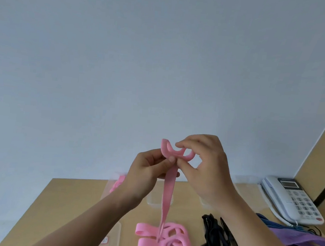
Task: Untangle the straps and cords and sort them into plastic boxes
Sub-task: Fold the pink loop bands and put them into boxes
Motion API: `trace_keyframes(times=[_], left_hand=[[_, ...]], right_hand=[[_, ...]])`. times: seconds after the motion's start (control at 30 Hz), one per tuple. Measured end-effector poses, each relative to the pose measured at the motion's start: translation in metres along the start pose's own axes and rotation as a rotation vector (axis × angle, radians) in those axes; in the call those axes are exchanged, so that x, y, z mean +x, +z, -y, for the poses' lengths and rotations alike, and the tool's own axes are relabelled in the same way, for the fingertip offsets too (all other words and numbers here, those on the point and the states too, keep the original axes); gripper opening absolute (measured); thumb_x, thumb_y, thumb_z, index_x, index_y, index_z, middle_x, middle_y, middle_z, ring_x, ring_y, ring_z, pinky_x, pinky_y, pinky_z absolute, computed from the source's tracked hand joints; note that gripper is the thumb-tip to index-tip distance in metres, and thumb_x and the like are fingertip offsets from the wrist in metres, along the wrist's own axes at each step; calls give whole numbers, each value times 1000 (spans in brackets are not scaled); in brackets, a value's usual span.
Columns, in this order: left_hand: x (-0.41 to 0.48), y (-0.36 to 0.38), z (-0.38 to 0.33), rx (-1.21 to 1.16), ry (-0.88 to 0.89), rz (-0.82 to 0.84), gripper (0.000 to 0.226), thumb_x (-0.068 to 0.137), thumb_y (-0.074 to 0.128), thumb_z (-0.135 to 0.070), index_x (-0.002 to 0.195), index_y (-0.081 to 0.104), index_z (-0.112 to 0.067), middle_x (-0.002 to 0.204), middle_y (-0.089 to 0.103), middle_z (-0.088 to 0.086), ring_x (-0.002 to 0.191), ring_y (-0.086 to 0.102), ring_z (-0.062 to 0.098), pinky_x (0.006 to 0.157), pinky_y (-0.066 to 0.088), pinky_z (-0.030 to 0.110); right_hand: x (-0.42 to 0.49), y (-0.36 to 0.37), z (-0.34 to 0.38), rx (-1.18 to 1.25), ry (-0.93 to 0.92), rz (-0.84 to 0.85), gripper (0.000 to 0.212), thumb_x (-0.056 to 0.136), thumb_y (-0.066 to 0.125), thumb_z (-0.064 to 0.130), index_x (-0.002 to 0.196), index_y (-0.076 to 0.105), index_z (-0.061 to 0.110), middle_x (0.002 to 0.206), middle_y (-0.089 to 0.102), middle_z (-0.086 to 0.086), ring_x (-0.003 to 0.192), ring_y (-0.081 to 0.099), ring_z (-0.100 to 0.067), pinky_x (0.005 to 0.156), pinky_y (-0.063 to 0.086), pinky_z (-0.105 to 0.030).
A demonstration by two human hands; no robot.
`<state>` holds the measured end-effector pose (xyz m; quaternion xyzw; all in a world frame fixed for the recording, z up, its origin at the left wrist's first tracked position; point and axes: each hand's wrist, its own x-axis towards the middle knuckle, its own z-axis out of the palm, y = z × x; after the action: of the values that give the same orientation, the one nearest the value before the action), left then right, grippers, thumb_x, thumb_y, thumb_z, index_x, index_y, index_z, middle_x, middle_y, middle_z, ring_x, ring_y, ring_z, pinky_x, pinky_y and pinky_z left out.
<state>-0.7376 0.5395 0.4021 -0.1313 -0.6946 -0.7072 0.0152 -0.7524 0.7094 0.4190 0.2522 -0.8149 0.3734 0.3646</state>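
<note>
Pink strap (169,185) coils low in the frame and rises to mid-frame, where the left hand (149,171) pinches its neck while the right hand (205,166) pinches the loop, best teased open gently, clear boxes (115,189) behind.

No readable text anywhere. The phone (293,199) at the right has a small screen and a keypad, but its digits and any brand marking are too blurred to make out.
</note>
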Motion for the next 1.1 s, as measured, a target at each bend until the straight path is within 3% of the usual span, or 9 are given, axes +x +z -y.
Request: trace_keyframes(times=[0.1, 0.27, 0.4, 0.47, 0.67, 0.77, 0.87, 0.97, 1.1], left_hand=[[-7, -13, 0, 4, 9, -1, 24, 100, 61, -26, 113, 79, -17, 107, 80, 8, 100, 76, 29, 86, 60, 30], [-16, -32, 6, -49, -45, -16, 29, 92, 70, -38, 110, 80, -17, 110, 78, 14, 106, 74, 35, 95, 60, 45], [-22, -40, 7, -115, -155, 18, 63, 77, 75, -70, 106, 79, -15, 109, 77, 17, 106, 74, 36, 93, 60, 44], [-23, -45, 5, -168, -167, 42, 65, 76, 73, -73, 107, 80, -17, 108, 78, 15, 104, 75, 32, 91, 60, 40], [-30, -53, 4, -247, -139, 87, 56, 87, 70, -56, 111, 78, -6, 110, 77, 17, 105, 72, 31, 100, 58, 44], [-34, -58, 7, -245, -105, 115, 31, 94, 63, -25, 112, 77, -4, 108, 77, 17, 111, 71, 36, 100, 57, 43], [-37, -59, 9, -253, -121, 81, 29, 85, 65, -4, 112, 75, -1, 109, 76, 24, 109, 72, 42, 100, 58, 45], [-42, -55, 9, -188, -119, 35, 28, 80, 66, -6, 105, 78, -5, 107, 77, 21, 104, 74, 36, 94, 60, 41], [-46, -53, 7, -6, -82, -16, 23, 92, 62, -1, 100, 81, -13, 101, 80, 10, 100, 75, 29, 95, 60, 41]], right_hand=[[3, 6, 10, -36, -11, 84, 20, 77, 85, 13, 95, 78, 19, 101, 67, 8, 101, 56, -18, 81, 46, -22], [2, 20, 23, -58, -45, 92, 13, 79, 83, 10, 79, 74, 20, 80, 66, 11, 89, 56, -15, 63, 44, -14], [-6, 31, 28, -166, -119, 22, 17, 74, 84, 3, 70, 71, 15, 77, 66, 8, 84, 56, -19, 62, 47, -26], [-13, 35, 30, -203, -157, 4, 19, 72, 84, 0, 66, 70, 12, 80, 68, 5, 82, 58, -22, 62, 50, -32], [-26, 36, 39, -242, -184, 75, 16, 73, 84, 5, 75, 77, 19, 91, 70, 1, 85, 62, -23, 62, 49, -27], [-31, 33, 45, -236, -142, 137, 9, 82, 78, 17, 89, 80, 23, 98, 71, 4, 89, 62, -20, 66, 56, -35], [-36, 32, 53, -160, -108, 157, 15, 85, 69, 19, 93, 80, 24, 98, 70, 7, 85, 62, -18, 67, 55, -37], [-35, 30, 57, -71, -47, 139, 17, 83, 73, 13, 90, 81, 26, 90, 72, 12, 81, 64, -14, 67, 54, -34], [-32, 28, 61, 101, 184, 142, 19, 79, 83, 18, 96, 80, 27, 84, 74, 18, 72, 67, -7, 62, 56, -33]])
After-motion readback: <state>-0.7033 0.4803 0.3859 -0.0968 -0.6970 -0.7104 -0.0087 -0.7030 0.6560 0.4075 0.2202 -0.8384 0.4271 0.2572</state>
